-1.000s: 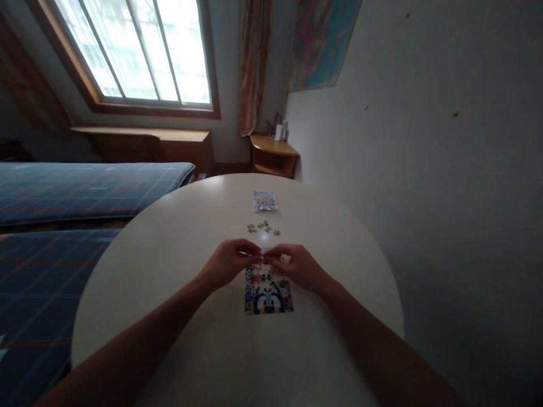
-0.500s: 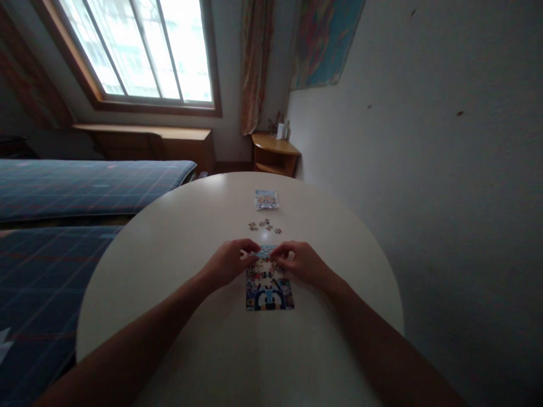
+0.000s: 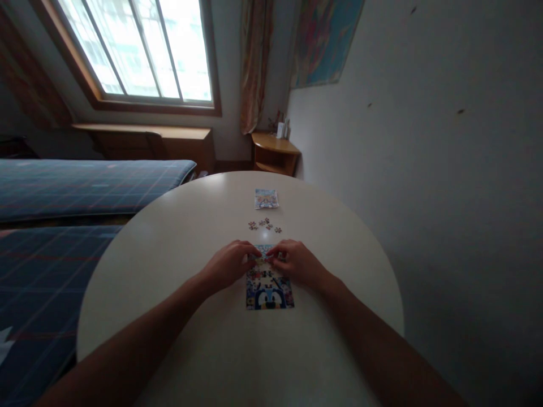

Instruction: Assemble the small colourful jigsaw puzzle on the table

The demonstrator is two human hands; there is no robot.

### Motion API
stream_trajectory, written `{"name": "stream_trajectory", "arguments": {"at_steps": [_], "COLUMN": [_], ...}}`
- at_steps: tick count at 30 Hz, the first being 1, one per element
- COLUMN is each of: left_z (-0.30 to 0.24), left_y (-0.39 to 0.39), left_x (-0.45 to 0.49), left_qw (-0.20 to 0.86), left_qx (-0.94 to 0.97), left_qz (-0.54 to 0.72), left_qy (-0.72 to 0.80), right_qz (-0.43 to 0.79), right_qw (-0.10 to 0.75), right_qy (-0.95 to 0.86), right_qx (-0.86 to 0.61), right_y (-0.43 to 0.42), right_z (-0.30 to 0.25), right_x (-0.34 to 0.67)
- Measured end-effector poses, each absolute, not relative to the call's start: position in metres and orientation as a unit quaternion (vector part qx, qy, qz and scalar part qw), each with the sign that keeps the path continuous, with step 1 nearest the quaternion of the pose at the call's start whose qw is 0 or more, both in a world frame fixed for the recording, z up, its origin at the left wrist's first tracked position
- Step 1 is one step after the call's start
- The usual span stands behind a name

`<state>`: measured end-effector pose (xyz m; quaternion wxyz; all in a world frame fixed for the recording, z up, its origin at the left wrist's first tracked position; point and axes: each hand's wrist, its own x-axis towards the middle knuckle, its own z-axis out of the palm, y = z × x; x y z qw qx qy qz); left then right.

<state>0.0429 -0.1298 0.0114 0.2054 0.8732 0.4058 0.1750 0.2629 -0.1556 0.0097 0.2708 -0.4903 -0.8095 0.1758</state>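
A small, partly assembled colourful jigsaw puzzle point(image 3: 270, 294) lies on the round white table point(image 3: 190, 265). My left hand point(image 3: 227, 263) and my right hand point(image 3: 297, 263) rest on its far edge, fingertips nearly touching over the top rows. Both hands have their fingers curled and pinched down on the pieces there; what lies under the fingertips is hidden. Several loose puzzle pieces point(image 3: 265, 225) are scattered just beyond my hands. Farther away lies a small printed picture card point(image 3: 266, 198).
A grey wall stands close on the right. Two beds with blue plaid covers point(image 3: 55, 226) are at the left. A wooden corner shelf point(image 3: 274, 151) and a low wooden bench under the window point(image 3: 139, 56) are at the back.
Both hands have dropped from pinching a piece just above the puzzle to pressing down on its far edge. The camera view has shifted slightly.
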Motion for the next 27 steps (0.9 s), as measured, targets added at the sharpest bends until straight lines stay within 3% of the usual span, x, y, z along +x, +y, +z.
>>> {"name": "stream_trajectory", "arguments": {"at_steps": [18,27], "left_z": [0.014,0.026], "left_y": [-0.132,-0.14], "left_x": [0.042,0.038], "left_qw": [0.177,0.096], "left_qx": [0.894,0.943], "left_qz": [0.159,0.097], "left_qy": [0.379,0.303], "right_qz": [0.168,0.169], "right_qw": [0.264,0.258], "right_qy": [-0.829,-0.825], "right_qx": [-0.463,-0.473], "right_y": [-0.154,-0.155], "right_z": [0.006,0.012], "right_x": [0.266,0.269]}}
